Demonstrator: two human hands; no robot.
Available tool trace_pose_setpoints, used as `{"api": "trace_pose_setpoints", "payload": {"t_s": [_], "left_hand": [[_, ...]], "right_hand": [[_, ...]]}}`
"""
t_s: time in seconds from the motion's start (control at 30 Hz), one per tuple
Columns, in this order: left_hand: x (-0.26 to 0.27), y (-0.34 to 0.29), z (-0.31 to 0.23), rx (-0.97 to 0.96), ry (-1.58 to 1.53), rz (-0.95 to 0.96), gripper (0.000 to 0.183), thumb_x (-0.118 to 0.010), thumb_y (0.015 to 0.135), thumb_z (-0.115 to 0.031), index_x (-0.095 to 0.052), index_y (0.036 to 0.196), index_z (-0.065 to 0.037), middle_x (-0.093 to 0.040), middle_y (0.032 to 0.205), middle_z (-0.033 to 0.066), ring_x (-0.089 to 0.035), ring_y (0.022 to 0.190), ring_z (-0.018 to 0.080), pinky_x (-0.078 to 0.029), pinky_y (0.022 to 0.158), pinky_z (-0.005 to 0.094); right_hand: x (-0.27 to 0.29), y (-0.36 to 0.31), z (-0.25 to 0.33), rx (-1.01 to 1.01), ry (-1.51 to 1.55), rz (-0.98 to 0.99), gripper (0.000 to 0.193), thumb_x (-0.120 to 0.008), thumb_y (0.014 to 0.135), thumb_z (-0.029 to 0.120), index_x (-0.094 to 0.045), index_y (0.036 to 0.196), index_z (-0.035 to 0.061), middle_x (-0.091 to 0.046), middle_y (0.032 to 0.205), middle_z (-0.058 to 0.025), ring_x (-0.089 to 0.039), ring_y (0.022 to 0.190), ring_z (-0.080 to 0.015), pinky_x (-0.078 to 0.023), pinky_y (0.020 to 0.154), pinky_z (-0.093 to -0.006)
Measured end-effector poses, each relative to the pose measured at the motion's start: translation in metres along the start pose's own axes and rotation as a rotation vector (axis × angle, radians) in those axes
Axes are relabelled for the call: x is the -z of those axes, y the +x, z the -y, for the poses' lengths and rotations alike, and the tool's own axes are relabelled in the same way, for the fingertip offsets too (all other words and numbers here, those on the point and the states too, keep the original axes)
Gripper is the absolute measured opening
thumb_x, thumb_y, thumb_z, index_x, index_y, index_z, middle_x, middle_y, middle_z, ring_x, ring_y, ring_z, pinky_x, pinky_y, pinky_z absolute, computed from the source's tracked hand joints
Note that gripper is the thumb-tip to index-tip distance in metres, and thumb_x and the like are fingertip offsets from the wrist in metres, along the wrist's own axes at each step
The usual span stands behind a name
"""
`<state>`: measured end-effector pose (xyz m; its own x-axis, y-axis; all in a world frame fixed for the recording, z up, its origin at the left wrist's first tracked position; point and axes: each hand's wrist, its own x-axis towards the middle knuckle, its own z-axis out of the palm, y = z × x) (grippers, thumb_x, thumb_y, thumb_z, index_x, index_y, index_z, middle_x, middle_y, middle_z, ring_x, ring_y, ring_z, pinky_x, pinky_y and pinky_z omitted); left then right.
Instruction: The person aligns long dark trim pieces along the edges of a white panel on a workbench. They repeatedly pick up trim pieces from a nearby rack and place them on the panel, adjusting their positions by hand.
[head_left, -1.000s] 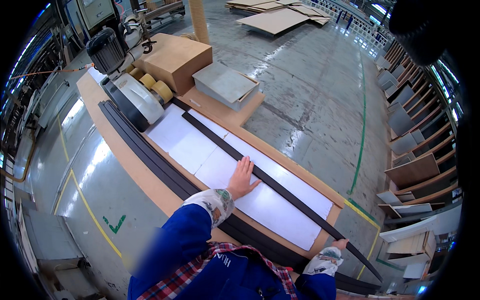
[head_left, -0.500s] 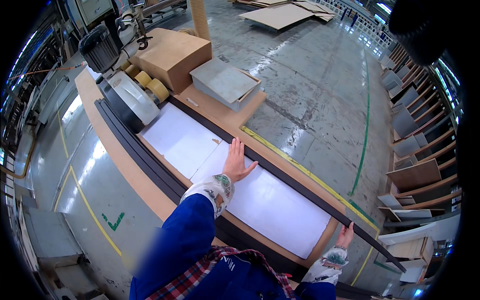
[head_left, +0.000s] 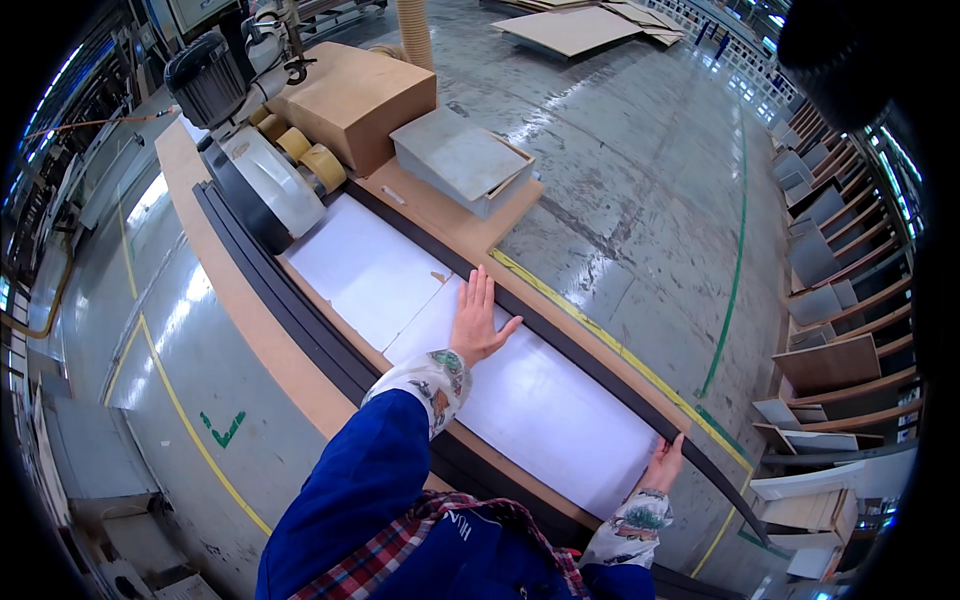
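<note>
A long dark strip runs along the far edge of a white panel on the bench, toward a machine with yellow rollers at the upper left. My left hand is open, fingers stretched forward, its fingertips at the strip and its palm over the panel. Beyond the bench's right end, the strip sticks out and bends downward. My right hand grips it near that end, thumb and fingers closed round the edge; part of the grip is hidden.
Several dark strips lie along the bench's near side. A brown box and a grey tray-like box sit behind the rollers. The machine's motor stands at upper left. Racks with boards line the right.
My right hand and the strip have moved left toward the machine, so the strip's free end juts out less. My left hand stays in nearly the same place.
</note>
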<state>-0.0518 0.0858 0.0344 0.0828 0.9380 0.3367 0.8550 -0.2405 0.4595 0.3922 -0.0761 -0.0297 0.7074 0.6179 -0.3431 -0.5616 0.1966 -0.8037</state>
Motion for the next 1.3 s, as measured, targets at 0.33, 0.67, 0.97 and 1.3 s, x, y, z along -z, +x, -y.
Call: {"api": "trace_pose_setpoints", "payload": {"t_s": [0.33, 0.67, 0.97, 1.3], "left_hand": [[0.001, -0.001, 0.000, -0.025, 0.044, 0.026, 0.075, -0.050, 0.084, -0.050, -0.033, 0.130, 0.008, -0.019, 0.143, 0.0251, -0.015, 0.135, 0.0364, -0.012, 0.110, 0.0464], [-0.022, -0.005, 0.011, -0.036, 0.016, -0.074, 0.072, -0.050, 0.085, -0.047, -0.033, 0.131, 0.005, -0.019, 0.142, 0.0252, -0.016, 0.134, 0.0376, -0.012, 0.109, 0.0484], [-0.015, -0.034, 0.008, -0.147, 0.122, -0.023, 0.065, -0.047, 0.086, -0.046, -0.038, 0.129, 0.002, -0.030, 0.136, 0.0237, -0.026, 0.130, 0.0341, -0.014, 0.107, 0.0484], [0.001, -0.117, 0.010, -0.225, 0.018, 0.237, 0.034, -0.057, 0.080, -0.036, -0.063, 0.090, -0.004, -0.056, 0.091, 0.0138, -0.054, 0.090, 0.0271, -0.034, 0.085, 0.0430]], "right_hand": [[-0.065, -0.059, -0.015, 0.040, -0.267, 0.020, 0.028, -0.057, 0.089, 0.017, -0.050, 0.111, 0.0018, -0.059, 0.099, -0.0101, -0.060, 0.089, -0.0176, -0.053, 0.077, -0.0278], [-0.074, -0.061, -0.033, -0.200, -0.762, 0.196, 0.021, -0.058, 0.088, 0.023, -0.055, 0.085, 0.0025, -0.062, 0.071, -0.0079, -0.060, 0.057, -0.0135, -0.051, 0.050, -0.0244], [-0.083, -0.218, -0.077, 0.221, -1.177, 0.991, 0.029, -0.071, 0.077, 0.019, -0.056, 0.094, 0.0016, -0.064, 0.082, -0.0100, -0.061, 0.072, -0.0187, -0.049, 0.066, -0.0275], [-0.108, -0.313, -0.041, 0.552, -1.679, 1.255, 0.072, -0.074, 0.065, 0.040, -0.045, 0.121, 0.0052, -0.053, 0.115, -0.0161, -0.051, 0.105, -0.0335, -0.039, 0.090, -0.0406]]}}
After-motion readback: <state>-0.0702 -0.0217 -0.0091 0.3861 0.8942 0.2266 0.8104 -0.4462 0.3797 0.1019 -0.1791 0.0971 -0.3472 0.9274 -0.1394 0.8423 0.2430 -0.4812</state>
